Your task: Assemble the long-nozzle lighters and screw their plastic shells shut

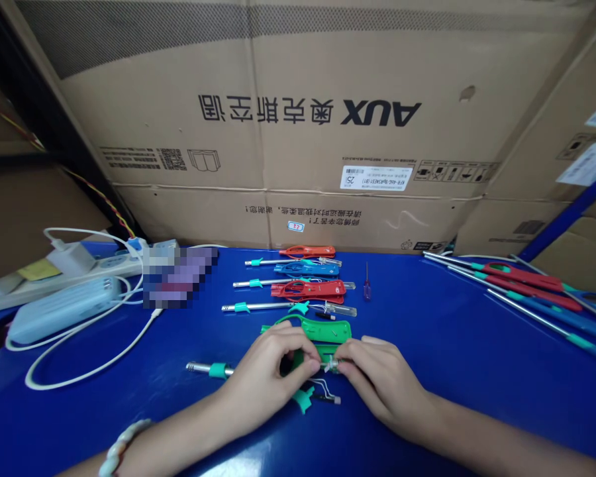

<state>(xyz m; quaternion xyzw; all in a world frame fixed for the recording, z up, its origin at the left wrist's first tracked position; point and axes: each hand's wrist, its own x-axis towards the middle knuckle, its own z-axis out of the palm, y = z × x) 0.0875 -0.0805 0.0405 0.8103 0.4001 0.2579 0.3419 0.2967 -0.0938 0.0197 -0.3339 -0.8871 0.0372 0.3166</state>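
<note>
My left hand [278, 358] is closed in a pinch at the end of a small clear and white part [330, 364]; its fingertips hide what they grip. From the other side my right hand [385, 377] pinches the same part, which looks like a lighter's clear fuel tank. Behind the fingers lies a green lighter shell [335, 329]. A metal lighter tube [203, 368] with a teal collar reaches out left of my left hand. Below the fingertips are a teal trigger [304, 400] and a black igniter [326, 399] with white wires.
Beyond my hands lie red [312, 291], blue [308, 267] and orange [308, 252] lighter shells with tubes and tanks. A small purple screwdriver [367, 288] is right of them. Several lighters [521, 291] lie far right. A power bank [64, 308] and cables are left; a cardboard box [298, 152] stands behind.
</note>
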